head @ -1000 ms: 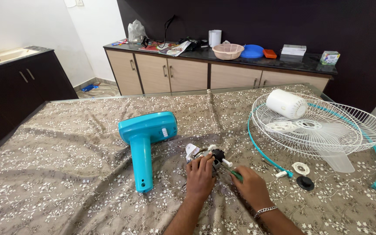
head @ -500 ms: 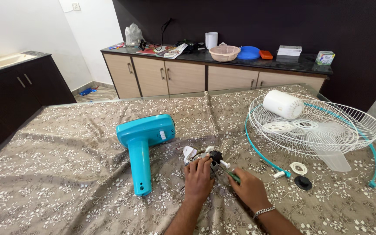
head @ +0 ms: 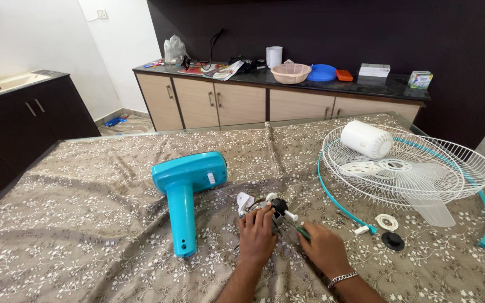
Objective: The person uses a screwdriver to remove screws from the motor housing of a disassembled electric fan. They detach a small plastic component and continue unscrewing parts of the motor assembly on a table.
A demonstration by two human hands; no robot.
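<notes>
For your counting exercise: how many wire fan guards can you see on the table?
2, I think: both lie stacked at the table's right end, the upper guard holding a white cover, the lower guard jutting out rightward. They overlap, so another could be hidden.

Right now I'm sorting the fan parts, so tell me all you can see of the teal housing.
The teal housing looks like glossy plastic: a rounded boxy head with a small white tab on its side, and a straight neck with a small hole near its end. It lies flat on the floral cloth, left of both hands, touching neither.
</notes>
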